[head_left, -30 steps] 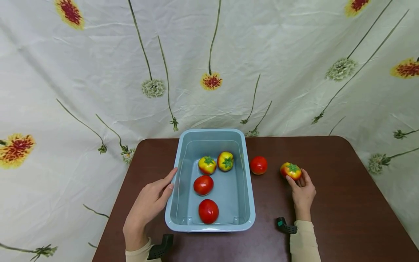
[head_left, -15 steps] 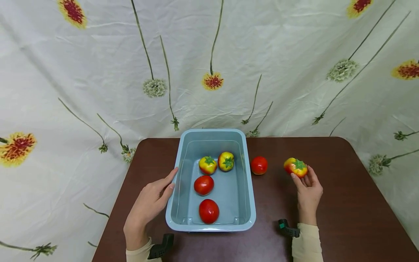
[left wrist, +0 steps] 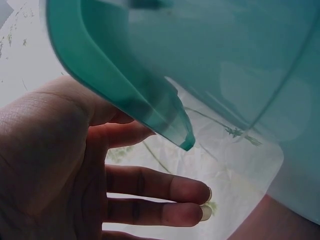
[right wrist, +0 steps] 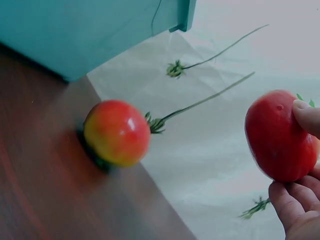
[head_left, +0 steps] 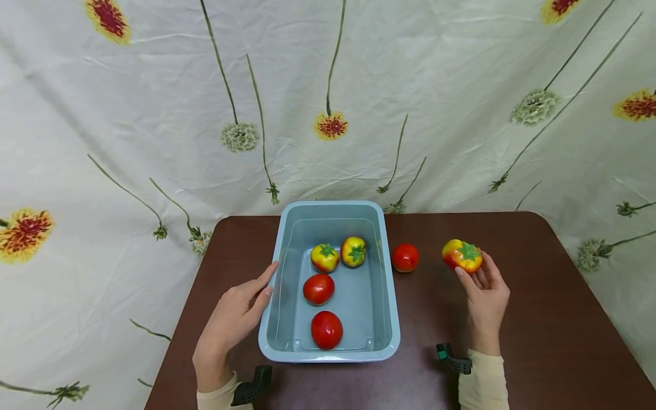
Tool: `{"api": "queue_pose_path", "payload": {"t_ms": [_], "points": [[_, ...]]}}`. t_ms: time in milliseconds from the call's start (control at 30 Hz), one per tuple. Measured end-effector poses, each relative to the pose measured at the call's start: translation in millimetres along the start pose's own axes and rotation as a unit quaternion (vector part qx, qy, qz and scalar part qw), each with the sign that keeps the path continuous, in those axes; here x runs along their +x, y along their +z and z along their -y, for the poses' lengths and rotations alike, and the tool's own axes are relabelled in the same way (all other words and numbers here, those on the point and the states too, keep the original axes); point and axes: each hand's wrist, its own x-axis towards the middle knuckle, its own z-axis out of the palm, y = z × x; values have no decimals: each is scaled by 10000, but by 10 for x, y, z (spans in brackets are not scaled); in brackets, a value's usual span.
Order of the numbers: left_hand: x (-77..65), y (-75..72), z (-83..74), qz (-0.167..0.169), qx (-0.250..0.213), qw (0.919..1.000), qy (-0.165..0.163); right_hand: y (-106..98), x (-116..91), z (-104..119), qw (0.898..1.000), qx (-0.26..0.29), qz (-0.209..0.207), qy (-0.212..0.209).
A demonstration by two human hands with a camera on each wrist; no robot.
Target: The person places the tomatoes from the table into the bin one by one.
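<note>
My right hand (head_left: 484, 296) holds a yellow-and-red tomato (head_left: 462, 255) with a green leafy top, thumb on the near side and fingers at the right. In the right wrist view this tomato (right wrist: 280, 136) shows its red side, raised above the table. My left hand (head_left: 233, 319) touches the left rim of a blue-grey plastic bin (head_left: 389, 336), index fingertip on the rim and thumb beside it. The left wrist view shows the fingers (left wrist: 160, 185) straight under the rim. Inside the bin lie two yellow-and-red tomatoes (head_left: 325, 258) and two red ones (head_left: 326, 330).
Another red tomato (head_left: 405, 258) sits on the dark brown table (head_left: 543, 319), just right of the bin; the right wrist view shows yellow on its lower side. A white flower-print cloth (head_left: 451, 85) hangs behind the table's far edge.
My right hand has lifted the yellow-and-red tomato off the table, moving up and slightly right. My left hand and the bin have stayed in place.
</note>
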Motion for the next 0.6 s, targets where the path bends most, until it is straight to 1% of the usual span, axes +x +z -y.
{"api": "queue_pose_path", "payload": {"t_ms": [233, 500, 600], "points": [[-4, 4, 0, 28, -59, 10000, 9, 22, -68, 98, 9999, -34, 107, -123], [-7, 7, 7, 22, -79, 10000, 8, 49, -148, 204, 9979, -376, 401, -335], [-7, 4, 9, 27, -68, 10000, -1, 56, -172, 239, 9972, -398, 475, -423]]}}
